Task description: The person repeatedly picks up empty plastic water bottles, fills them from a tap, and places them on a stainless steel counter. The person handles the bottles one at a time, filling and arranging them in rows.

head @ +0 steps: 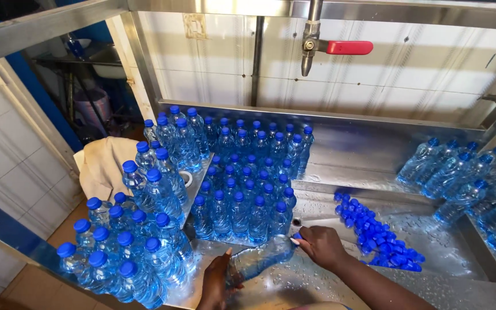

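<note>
Right hand (321, 245): closed over the blue cap end of a clear plastic water bottle (262, 259). Left hand (216, 281): gripped around the bottle's base. Bottle lies tilted, low over the wet steel worktop (317, 287), near its front edge. Handling, judged: filled, so moderately heavy; thin wall yields under squeeze; wet, likely slippery. Best hold: ribbed body or neck. Adjacent: loose blue caps (377, 235) to the right; capped bottles standing in rows (242, 195) behind; red-handled tap (317, 46) above.
</note>
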